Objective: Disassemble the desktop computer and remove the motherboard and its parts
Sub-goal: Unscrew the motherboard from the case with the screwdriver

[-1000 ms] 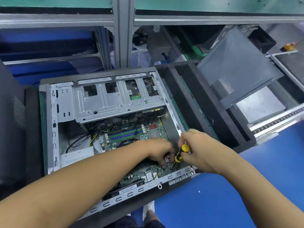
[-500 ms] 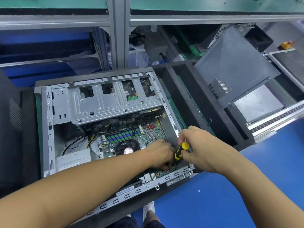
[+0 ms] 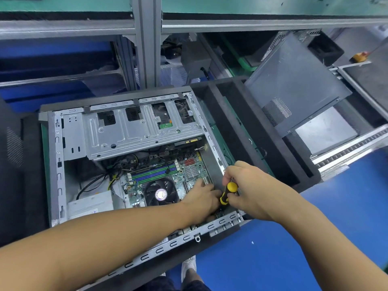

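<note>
Our right hand (image 3: 255, 193) still grips the screwdriver (image 3: 228, 192); left hand (image 3: 202, 201), fingers curled at its tip, has uncovered the motherboard (image 3: 189, 171) fan (image 3: 160, 193).

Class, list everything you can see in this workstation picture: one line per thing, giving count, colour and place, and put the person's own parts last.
Computer case: one, grey metal, open, centre left on the bench.
Motherboard: one, green, inside the case.
Fan: one, black, on the motherboard.
Drive cage: one, silver, far half of the case.
Power supply: one, pale grey, near-left corner of the case.
Cables: several, black and yellow, left of the motherboard.
Side panel: one, grey, tilted at upper right.
Foam tray: one, black, right of the case.
Screwdriver: one, yellow and black, near-right corner of the case.
Left hand: one, on the motherboard beside the screwdriver.
Right hand: one, gripping the screwdriver.
Shoe: one, white, on the blue floor.
</note>
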Demonstrator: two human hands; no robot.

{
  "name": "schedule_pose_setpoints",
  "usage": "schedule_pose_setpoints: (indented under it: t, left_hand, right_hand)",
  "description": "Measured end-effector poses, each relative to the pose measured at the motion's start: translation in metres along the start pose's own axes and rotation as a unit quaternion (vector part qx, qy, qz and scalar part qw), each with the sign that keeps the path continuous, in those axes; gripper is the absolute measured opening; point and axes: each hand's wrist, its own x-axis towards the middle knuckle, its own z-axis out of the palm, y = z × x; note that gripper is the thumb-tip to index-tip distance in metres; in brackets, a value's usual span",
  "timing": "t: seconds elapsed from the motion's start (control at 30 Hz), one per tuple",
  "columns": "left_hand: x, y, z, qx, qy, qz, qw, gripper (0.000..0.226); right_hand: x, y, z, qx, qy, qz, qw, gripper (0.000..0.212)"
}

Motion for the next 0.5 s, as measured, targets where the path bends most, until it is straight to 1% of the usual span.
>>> schedule_pose_setpoints:
  t: [0.1, 0.27, 0.33, 0.4, 0.5]
  left_hand:
    - [-0.001, 0.000, -0.002, 0.014, -0.004, 0.006, 1.000, 0.016]
    - [-0.002, 0.000, -0.007, 0.018, -0.013, 0.010, 1.000, 0.004]
    - [0.002, -0.002, -0.008, -0.016, -0.030, -0.003, 0.999, 0.008]
    - [0.006, -0.010, -0.012, -0.078, -0.051, -0.012, 0.996, 0.013]
    - [0.006, -0.024, -0.020, -0.161, -0.079, -0.003, 0.984, 0.022]
  right_hand:
    - [0.000, 0.000, 0.000, 0.000, -0.002, 0.001, 1.000, 0.013]
    - [0.001, -0.001, 0.004, -0.005, -0.017, 0.003, 1.000, 0.011]
    - [0.002, -0.001, 0.006, -0.002, -0.023, 0.003, 1.000, 0.011]
    - [0.002, 0.001, 0.010, -0.009, -0.027, 0.004, 1.000, 0.011]
    - [0.004, 0.003, 0.015, -0.020, -0.036, 0.010, 0.999, 0.013]
